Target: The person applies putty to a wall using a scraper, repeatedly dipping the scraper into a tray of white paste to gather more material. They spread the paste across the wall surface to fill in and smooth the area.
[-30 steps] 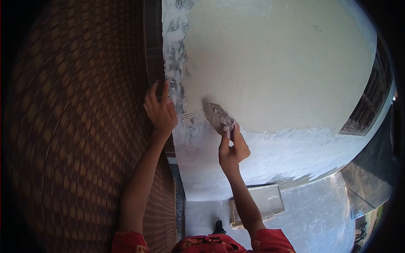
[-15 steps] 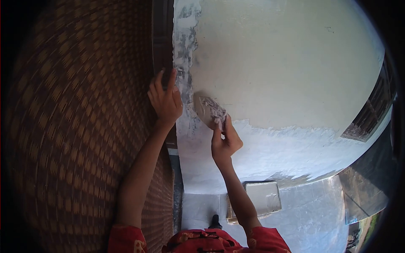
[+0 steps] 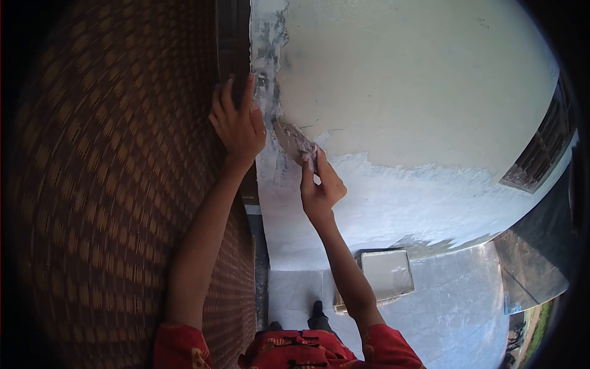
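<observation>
My right hand [image 3: 323, 187] pinches a putty-smeared scraper [image 3: 296, 142] with a broad, flat blade. The blade's left end meets the rough grey and white strip along the corner of the wall [image 3: 381, 92]. Most of the scraper's grip is hidden by putty and fingers. Just left of it, my left hand [image 3: 238, 128] lies at the wall's corner edge with its fingers stretched out, holding nothing. White putty [image 3: 393, 190] coats the lower wall in a ragged band below the cream surface.
A woven bamboo panel [image 3: 129, 166] rises close on my left, beside a dark door frame [image 3: 233, 37]. On the tiled floor [image 3: 455, 277] stands a tray of putty [image 3: 386, 274], partly behind my right forearm. A window grille [image 3: 541, 144] is at the far right.
My right hand and the scraper have moved left and slightly up, onto the rough corner strip. My left hand has shifted a little higher along the edge, and its fingers are more spread.
</observation>
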{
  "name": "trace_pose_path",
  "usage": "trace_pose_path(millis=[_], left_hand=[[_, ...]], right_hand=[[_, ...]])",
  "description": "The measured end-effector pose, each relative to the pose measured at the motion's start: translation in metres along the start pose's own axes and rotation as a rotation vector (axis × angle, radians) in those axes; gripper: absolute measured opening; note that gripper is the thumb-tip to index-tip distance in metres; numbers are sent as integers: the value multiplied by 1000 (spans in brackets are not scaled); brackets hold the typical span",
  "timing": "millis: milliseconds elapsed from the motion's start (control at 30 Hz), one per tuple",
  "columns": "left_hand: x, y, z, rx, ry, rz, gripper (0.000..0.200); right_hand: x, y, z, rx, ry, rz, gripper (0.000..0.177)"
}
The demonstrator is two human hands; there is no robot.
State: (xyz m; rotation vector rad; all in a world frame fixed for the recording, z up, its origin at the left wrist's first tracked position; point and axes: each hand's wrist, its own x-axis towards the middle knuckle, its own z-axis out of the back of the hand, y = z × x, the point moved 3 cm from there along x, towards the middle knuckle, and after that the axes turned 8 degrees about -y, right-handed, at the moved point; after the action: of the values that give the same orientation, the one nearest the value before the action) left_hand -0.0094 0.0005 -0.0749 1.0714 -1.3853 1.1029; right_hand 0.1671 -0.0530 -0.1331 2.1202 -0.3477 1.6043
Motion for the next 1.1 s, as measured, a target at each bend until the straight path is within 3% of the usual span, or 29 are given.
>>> trace_pose_path(millis=[100, 267, 367, 467, 633, 833, 900, 1033, 1100], left_hand=[[1, 7, 0, -7, 13, -24, 47], [24, 0, 7, -48, 1, -3, 48], [28, -1, -5, -89, -10, -2, 49], [28, -2, -4, -41, -17, -29, 49], [25, -2, -6, 27, -8, -16, 50], [22, 0, -7, -98, -62, 27, 50], [22, 0, -7, -94, -66, 20, 51], [22, -2, -6, -22, -67, 2, 49], [21, -4, -6, -29, -70, 14, 49]], right_hand=[[12, -16, 16, -72, -107, -235, 40], [17, -7, 25, 39, -209, -241, 34], [-1, -5, 3, 73, -93, -234, 40], [-3, -18, 0, 55, -105, -311, 40], [33, -15, 28, 121, -315, -394, 35], [3, -2, -6, 34, -15, -187, 41], [10, -8, 0, 23, -31, -234, 38], [30, -12, 26, 130, -298, -293, 35], [25, 0, 20, 128, -182, -266, 35]])
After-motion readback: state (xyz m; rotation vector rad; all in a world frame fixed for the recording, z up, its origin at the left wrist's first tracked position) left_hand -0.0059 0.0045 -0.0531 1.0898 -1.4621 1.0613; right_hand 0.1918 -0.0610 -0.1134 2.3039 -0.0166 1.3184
